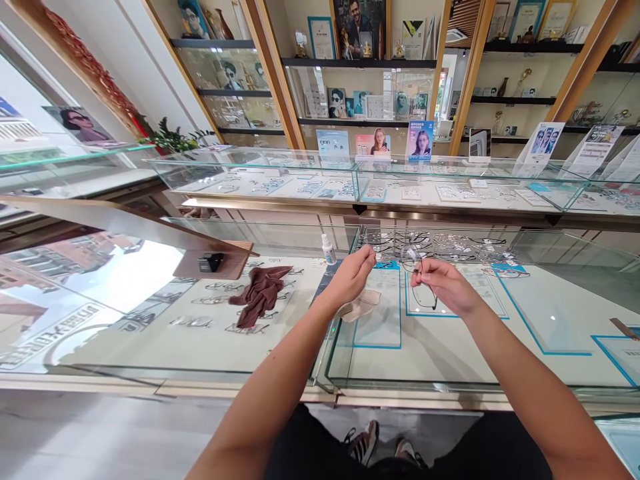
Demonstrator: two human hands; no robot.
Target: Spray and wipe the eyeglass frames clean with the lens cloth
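My right hand pinches a pair of thin-framed glasses by the middle, with one round lens above the fingers and one below. My left hand is closed to the left of the glasses, apart from them; what its fingers hold, if anything, is too small to tell. Under my left wrist a beige cloth lies on the glass counter. To the left, a dark brown cloth lies crumpled over the counter. A small white spray bottle stands just behind my left hand.
Rows of glasses lie at the back of the glass counter. A tilted mirror is at the left. Beyond stands a second glass showcase with upright cards, before shelves of pictures and ornaments.
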